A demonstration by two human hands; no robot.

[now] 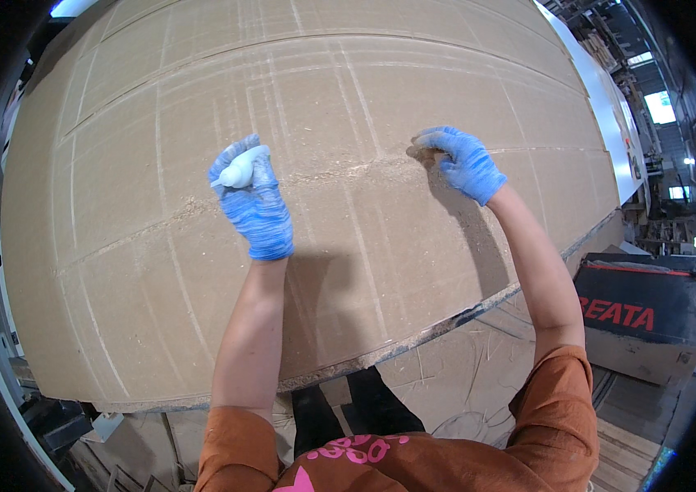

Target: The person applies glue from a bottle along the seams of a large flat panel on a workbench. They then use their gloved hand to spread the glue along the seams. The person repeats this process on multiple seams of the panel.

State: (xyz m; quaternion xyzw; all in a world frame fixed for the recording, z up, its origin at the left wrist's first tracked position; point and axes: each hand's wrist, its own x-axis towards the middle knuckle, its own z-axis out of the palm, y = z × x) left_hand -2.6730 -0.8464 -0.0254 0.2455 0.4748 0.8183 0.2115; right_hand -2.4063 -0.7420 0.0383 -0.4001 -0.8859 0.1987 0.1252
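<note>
My left hand, in a blue knitted glove, is closed around a small white squeeze bottle with a narrow nozzle that points to the left. It is held over the large brown board. My right hand, gloved the same way, is over the board to the right. Its fingers reach to the left, slightly bent, with the thumb apart below them, and nothing shows in them. Its fingertips are close to the board's surface; whether they touch it I cannot tell. A line of sawdust and wood chips runs across the board between my hands.
Pale straight score lines cross the board, whose worn near edge lies before my body. A dark machine housing stands at the right. A white panel lies beyond the board's right side, with shelving farther off.
</note>
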